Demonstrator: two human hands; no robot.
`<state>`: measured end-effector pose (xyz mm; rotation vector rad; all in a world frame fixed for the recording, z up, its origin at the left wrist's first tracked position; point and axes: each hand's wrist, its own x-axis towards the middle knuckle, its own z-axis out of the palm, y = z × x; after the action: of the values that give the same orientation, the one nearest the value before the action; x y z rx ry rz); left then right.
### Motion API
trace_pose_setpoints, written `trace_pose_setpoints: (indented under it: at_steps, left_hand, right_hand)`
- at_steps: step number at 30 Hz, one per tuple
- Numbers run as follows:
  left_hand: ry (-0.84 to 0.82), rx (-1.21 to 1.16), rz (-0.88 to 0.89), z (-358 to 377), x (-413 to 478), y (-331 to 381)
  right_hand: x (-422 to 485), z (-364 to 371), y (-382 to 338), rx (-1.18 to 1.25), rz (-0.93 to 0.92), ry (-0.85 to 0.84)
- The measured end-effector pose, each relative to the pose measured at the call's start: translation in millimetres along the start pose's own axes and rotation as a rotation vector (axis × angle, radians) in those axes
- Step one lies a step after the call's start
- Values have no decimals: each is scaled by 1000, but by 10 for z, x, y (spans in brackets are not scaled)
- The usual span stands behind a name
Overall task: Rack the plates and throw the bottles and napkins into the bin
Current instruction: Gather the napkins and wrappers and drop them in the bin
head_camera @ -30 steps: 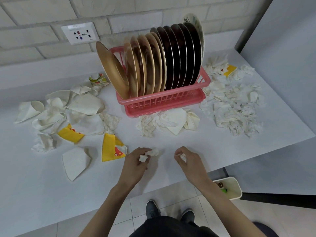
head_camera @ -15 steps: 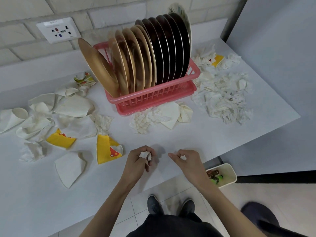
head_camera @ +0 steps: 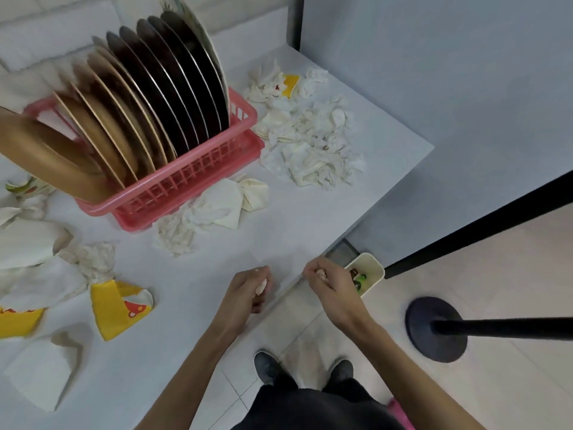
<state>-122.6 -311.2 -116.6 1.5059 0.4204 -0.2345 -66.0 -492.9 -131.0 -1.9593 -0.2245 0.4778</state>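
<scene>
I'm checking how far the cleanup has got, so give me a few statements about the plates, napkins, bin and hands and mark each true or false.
1. The plates stand on edge in the pink rack. True.
2. The bin sits on the table. False: it is on the floor beside the table.
3. Both hands are empty. False: the left hand and right hand each grip a small crumpled napkin piece.
4. Bottles lie inside the bin. True.
5. The napkin pile lies right of the rack. True.

Napkin scraps (head_camera: 261, 284) in both fists
</scene>
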Motion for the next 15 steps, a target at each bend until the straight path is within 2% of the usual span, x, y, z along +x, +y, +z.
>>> trace_pose_setpoints:
  at_steps: [6, 12, 15]
  left_hand:
    - [-90, 110, 60, 601, 135, 28]
    - [-110, 221, 93, 1418, 169, 16]
    - [-105, 267, 97, 1814, 187, -44]
  right_hand:
    - [-245, -512, 220, -7, 25, 73]
    - [-566, -1123, 553, 260, 123, 140]
    - [-710, -1446, 788, 309, 187, 194]
